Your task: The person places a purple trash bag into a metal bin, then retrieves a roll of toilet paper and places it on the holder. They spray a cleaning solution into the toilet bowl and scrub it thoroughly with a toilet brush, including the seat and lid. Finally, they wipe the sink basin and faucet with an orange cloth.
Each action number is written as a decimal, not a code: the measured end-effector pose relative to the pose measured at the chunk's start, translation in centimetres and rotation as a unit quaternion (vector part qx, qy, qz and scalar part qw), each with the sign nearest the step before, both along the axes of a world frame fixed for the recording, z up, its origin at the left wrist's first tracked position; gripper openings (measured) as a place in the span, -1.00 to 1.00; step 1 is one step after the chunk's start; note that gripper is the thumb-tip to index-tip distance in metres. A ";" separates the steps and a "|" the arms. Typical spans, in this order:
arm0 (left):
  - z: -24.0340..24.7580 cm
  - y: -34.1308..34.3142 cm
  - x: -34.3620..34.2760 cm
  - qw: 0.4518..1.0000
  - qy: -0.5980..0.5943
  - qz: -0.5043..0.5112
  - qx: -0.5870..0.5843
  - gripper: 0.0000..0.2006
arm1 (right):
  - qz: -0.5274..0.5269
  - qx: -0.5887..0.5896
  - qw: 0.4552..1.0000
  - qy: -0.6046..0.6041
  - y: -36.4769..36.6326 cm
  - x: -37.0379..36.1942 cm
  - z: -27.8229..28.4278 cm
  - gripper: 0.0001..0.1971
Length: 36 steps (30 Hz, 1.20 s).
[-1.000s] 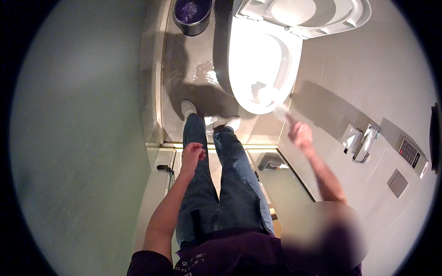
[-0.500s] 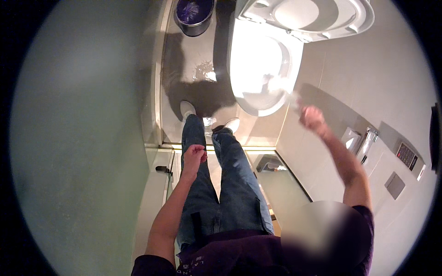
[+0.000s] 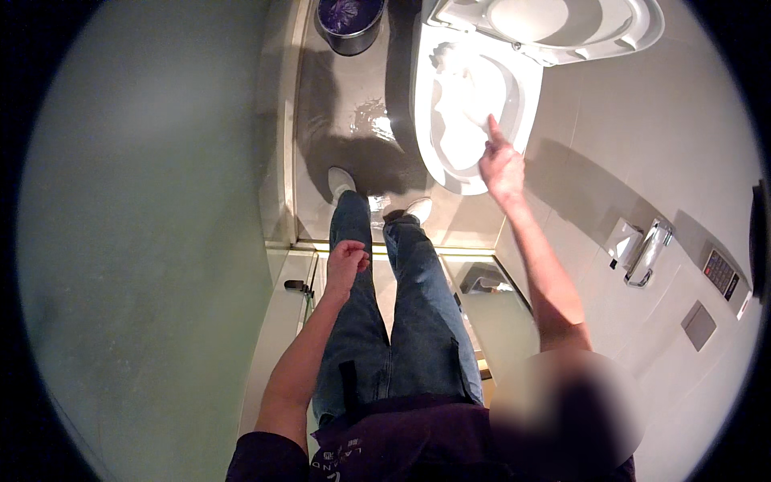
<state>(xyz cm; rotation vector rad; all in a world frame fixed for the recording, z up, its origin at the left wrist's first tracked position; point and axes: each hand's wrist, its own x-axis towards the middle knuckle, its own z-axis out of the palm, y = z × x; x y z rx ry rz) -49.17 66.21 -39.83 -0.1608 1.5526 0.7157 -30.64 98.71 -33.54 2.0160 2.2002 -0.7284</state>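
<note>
A white toilet bowl (image 3: pixel 526 120) stands ahead of me with its seat and lid (image 3: pixel 594 32) raised. Over the bowl's right rim my right hand (image 3: pixel 503 170) is closed round the handle of a white toilet brush (image 3: pixel 454 58), index finger stretched along it. The brush head lies at the far left inside of the bowl; glare washes out much of the handle. My left hand (image 3: pixel 347 263) hangs in front of my left thigh, fingers curled in, with nothing seen in it.
A dark bin (image 3: pixel 351 36) with a purple liner stands left of the toilet on the wet, shiny floor (image 3: pixel 345 96). Along the right wall are a chrome paper holder (image 3: pixel 650 253) and a button panel (image 3: pixel 720 273). A frosted glass panel (image 3: pixel 152 241) fills the left side.
My right hand has moved left and forward from beside the wall to over the bowl's rim. The brush head has gone from the near right part of the bowl to its far left.
</note>
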 end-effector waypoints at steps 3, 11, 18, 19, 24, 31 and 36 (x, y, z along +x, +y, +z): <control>0.6 1.6 0.9 0.999 0.001 -0.030 0.041 -0.86 | 0.000 -0.041 0.999 -0.021 -2.8 0.6 -1.9 -0.43; 0.1 1.4 1.7 0.999 -0.002 -0.033 0.022 -0.86 | 0.118 -0.081 0.987 -0.071 -18.3 12.6 1.6 -0.29; 1.4 3.2 3.0 0.997 -0.003 -0.078 0.028 -0.86 | 0.164 -0.094 0.957 -0.220 -14.0 24.9 3.3 -0.26; 1.4 3.3 3.2 0.997 0.003 -0.077 0.026 -0.87 | 0.176 -0.052 0.959 -0.218 -11.8 25.0 2.7 -0.27; 1.6 3.7 3.5 0.996 0.015 -0.090 0.021 -0.88 | 0.292 -0.054 0.917 -0.268 -1.8 20.3 -0.4 -0.38; 0.5 2.1 1.5 0.998 0.003 -0.054 0.035 -0.86 | 0.182 -0.231 0.955 0.032 0.6 11.4 -6.9 -0.51; -0.7 1.4 0.8 0.999 0.008 -0.035 0.010 -0.86 | -0.037 -0.132 0.990 0.045 9.6 7.0 -5.1 -0.48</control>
